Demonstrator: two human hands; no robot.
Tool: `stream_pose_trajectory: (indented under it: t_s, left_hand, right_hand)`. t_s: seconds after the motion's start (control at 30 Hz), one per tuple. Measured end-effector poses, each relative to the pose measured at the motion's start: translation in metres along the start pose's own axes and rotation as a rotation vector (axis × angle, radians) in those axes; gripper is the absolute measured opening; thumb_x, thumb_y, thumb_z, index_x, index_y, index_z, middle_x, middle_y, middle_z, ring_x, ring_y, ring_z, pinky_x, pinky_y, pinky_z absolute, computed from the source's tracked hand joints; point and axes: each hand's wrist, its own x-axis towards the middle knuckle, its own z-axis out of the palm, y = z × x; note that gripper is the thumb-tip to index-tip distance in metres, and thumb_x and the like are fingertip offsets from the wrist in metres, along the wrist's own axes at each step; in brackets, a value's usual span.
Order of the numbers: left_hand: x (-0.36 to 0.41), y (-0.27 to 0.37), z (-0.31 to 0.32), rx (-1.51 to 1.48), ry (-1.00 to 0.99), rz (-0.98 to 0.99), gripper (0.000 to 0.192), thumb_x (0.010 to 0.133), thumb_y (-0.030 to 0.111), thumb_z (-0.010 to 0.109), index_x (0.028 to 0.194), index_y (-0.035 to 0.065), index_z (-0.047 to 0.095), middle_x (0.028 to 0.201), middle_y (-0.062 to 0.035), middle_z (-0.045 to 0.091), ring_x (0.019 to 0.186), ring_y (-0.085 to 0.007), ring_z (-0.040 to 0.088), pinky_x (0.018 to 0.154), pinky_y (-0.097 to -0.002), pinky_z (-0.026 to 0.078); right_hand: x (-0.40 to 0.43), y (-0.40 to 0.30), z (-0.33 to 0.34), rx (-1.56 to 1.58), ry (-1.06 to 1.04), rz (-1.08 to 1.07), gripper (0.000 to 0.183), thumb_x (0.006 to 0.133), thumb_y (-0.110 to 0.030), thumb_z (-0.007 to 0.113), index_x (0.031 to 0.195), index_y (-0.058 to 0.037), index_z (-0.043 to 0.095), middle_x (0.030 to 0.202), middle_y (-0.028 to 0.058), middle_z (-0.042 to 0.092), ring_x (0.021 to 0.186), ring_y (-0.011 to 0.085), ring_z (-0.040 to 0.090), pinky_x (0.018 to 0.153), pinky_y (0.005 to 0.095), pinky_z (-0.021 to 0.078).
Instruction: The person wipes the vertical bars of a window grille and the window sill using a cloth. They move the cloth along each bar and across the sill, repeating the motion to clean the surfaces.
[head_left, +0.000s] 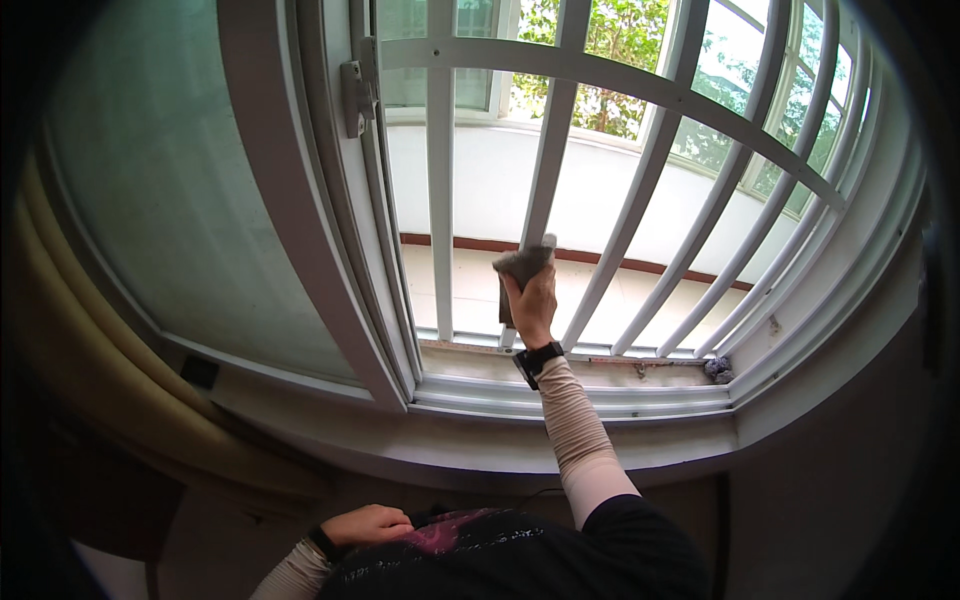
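Observation:
My right hand (534, 300) reaches out to the window bars and grips a grey-brown cloth (525, 261). The cloth is wrapped against the lower part of a white metal bar (551, 150), and one end hangs below my fingers. Slight blur shows on the cloth. A black band sits on my right wrist. My left hand (369, 523) rests against the front of my dark shirt, its fingers curled; whether anything is inside them is hidden.
A white sliding window frame (300, 202) with a latch (355, 97) stands at left, beside a yellowish curtain (112, 360). Below the bars run the window track (480, 394) and sill (480, 442). A crumpled dark grey wad (718, 369) lies in the right corner.

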Motion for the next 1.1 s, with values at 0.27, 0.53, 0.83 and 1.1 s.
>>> stream_pose_trajectory:
  t_s: [0.27, 0.53, 0.83, 1.1]
  left_hand:
    - [0.009, -0.022, 0.017, -0.191, 0.047, 0.179, 0.028, 0.092, 0.027, 0.063, 0.106, 0.003, 0.067, 0.097, -0.0098, 0.062, 0.091, -0.0202, 0.061, 0.081, -0.0322, 0.049]
    - [-0.001, -0.021, 0.024, -0.052, 0.087, 0.12, 0.024, 0.091, 0.023, 0.064, 0.102, 0.002, 0.065, 0.097, -0.0095, 0.061, 0.09, -0.0196, 0.061, 0.081, -0.0311, 0.049]
    - [-0.047, -0.02, 0.034, -0.105, 0.308, 0.0, 0.022, 0.089, 0.025, 0.067, 0.096, 0.0041, 0.068, 0.093, -0.0102, 0.064, 0.088, -0.0208, 0.062, 0.078, -0.0314, 0.049]
    - [-0.067, -0.009, 0.003, -0.094, 0.691, -0.058, 0.012, 0.085, 0.016, 0.068, 0.088, 0.004, 0.066, 0.083, -0.0077, 0.06, 0.076, -0.0194, 0.06, 0.067, -0.0302, 0.047]
  right_hand:
    - [-0.011, -0.033, -0.068, 0.418, -0.16, 0.05, 0.033, 0.09, -0.013, 0.067, 0.118, 0.0005, 0.058, 0.103, 0.0129, 0.07, 0.094, 0.0212, 0.068, 0.081, 0.0332, 0.0545]
    - [0.071, -0.139, -0.064, 0.754, -0.007, -0.185, 0.029, 0.089, -0.009, 0.067, 0.116, -0.0014, 0.058, 0.104, 0.0125, 0.068, 0.093, 0.0217, 0.067, 0.083, 0.034, 0.0538]
    - [0.165, -0.198, -0.011, 0.495, 0.286, -0.229, 0.046, 0.084, -0.028, 0.074, 0.113, 0.0036, 0.059, 0.103, 0.0181, 0.068, 0.095, 0.0314, 0.066, 0.084, 0.0385, 0.0505]
    - [0.163, -0.215, 0.023, 0.207, 0.207, -0.226, 0.09, 0.073, -0.039, 0.08, 0.132, 0.0107, 0.035, 0.116, 0.023, 0.056, 0.102, 0.04, 0.058, 0.087, 0.0471, 0.0484]
